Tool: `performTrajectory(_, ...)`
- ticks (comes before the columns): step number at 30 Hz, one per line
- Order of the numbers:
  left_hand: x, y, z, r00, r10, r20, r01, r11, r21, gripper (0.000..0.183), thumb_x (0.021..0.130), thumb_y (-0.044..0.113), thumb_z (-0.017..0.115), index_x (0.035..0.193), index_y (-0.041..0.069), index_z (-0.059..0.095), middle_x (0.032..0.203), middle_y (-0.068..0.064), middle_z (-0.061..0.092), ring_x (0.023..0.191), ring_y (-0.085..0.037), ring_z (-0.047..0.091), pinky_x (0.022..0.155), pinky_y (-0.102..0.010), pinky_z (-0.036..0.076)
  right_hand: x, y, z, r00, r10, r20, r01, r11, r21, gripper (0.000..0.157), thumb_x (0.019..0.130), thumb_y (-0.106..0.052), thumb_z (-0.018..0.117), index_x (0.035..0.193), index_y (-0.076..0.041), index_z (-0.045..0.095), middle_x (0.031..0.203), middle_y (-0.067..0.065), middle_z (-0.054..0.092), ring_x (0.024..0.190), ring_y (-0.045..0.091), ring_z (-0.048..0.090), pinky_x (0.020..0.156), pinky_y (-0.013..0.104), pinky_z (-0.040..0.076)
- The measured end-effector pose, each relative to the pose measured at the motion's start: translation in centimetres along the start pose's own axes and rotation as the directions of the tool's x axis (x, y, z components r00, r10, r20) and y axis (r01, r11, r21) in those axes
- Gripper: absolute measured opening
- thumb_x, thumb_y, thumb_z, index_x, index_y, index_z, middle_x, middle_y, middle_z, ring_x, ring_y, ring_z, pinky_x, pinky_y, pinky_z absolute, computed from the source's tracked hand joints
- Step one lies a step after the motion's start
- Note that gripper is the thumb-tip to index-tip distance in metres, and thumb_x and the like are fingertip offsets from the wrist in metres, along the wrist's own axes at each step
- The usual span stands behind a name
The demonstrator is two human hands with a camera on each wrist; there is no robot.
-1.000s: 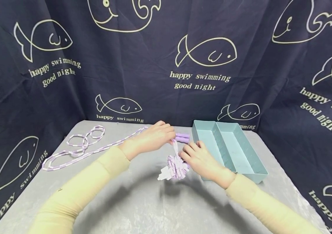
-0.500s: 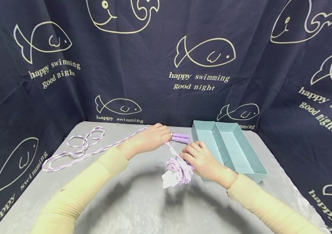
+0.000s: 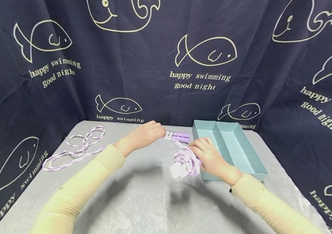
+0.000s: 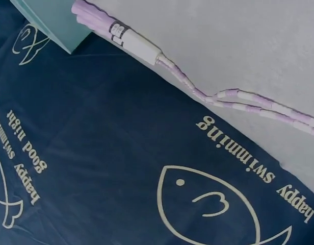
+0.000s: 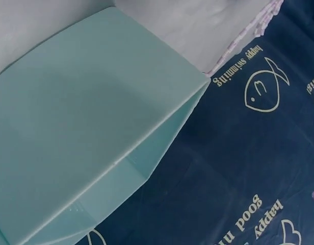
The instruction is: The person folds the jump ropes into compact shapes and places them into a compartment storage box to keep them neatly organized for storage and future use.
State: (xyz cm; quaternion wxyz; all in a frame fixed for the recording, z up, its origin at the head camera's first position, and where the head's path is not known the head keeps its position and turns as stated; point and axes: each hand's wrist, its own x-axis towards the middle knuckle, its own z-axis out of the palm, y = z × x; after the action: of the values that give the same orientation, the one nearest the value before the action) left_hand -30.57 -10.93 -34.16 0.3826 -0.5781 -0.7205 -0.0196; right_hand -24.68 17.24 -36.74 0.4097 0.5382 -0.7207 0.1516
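Note:
In the head view my right hand (image 3: 208,157) grips a bundled purple-and-white beaded jump rope (image 3: 187,163) above the grey table, left of the teal box. A strand runs up and left from the bundle to my left hand (image 3: 143,136), whose fingers pinch its end. Just right of my left fingertips, the two purple handles (image 3: 181,137) of another beaded jump rope (image 3: 63,166) lie at the table's back; its cord passes behind my left arm and loops at the left. The left wrist view shows these handles (image 4: 116,30) and the paired cord. Both wrist views leave out my hands.
A teal two-compartment box (image 3: 233,148) stands at the back right, close beside my right hand. Its outer wall (image 5: 96,87) fills much of the right wrist view. Dark fish-print cloth (image 3: 154,65) hangs behind and around the grey table (image 3: 142,208).
My left hand has moved left, uncovering more of the lying rope's handles. My right hand and the bundle have shifted right, and the strand between the hands now slants more flatly.

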Motion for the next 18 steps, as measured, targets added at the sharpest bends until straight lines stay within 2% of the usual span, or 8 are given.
performTrajectory(4,-0.9,-0.3,0.2,0.999,0.014,-0.037,-0.014,1.0,0.014,0.014,0.084,-0.004,0.056,0.089,0.009,0.059,0.088,0.001,0.06,0.079,-0.016,0.052,0.07,-0.028,0.04,0.0,0.1,-0.4,1.0,0.019,-0.012,-0.018,1.0,0.014,0.033,0.098,-0.03,0.045,0.09,-0.002,0.061,0.092,0.008,0.06,0.083,0.025,0.054,0.076,0.041,0.038)
performTrajectory(9,-1.7,-0.1,0.5,1.0,0.012,-0.024,-0.013,1.0,-0.022,0.012,0.084,-0.001,0.06,0.094,0.006,0.061,0.091,-0.002,0.063,0.087,-0.018,0.057,0.074,-0.029,0.044,-0.2,0.1,-0.7,0.998,0.054,-0.011,-0.054,0.998,0.024,0.033,0.097,-0.031,0.047,0.091,-0.001,0.061,0.091,0.008,0.06,0.083,0.025,0.054,0.076,0.04,0.038)
performTrajectory(15,-1.9,0.6,1.2,0.999,-0.004,-0.053,0.0,0.997,-0.074,0.017,0.084,0.013,0.066,0.1,0.006,0.064,0.097,-0.002,0.067,0.09,-0.018,0.061,0.078,-0.031,0.048,-0.5,0.3,-0.8,0.99,0.138,-0.006,-0.137,0.988,0.065,0.029,0.082,-0.026,0.059,0.096,0.0,0.061,0.092,0.009,0.059,0.084,0.025,0.053,0.073,0.038,0.036)
performTrajectory(18,-1.9,0.7,1.4,0.997,0.0,-0.082,-0.006,0.997,-0.081,0.019,0.083,0.014,0.069,0.101,0.008,0.067,0.102,-0.002,0.068,0.091,-0.019,0.061,0.079,-0.033,0.048,-0.7,0.4,-0.9,0.983,0.181,-0.002,-0.18,0.979,0.098,0.031,0.08,-0.026,0.06,0.097,0.0,0.06,0.093,0.01,0.059,0.086,0.026,0.053,0.074,0.038,0.035)
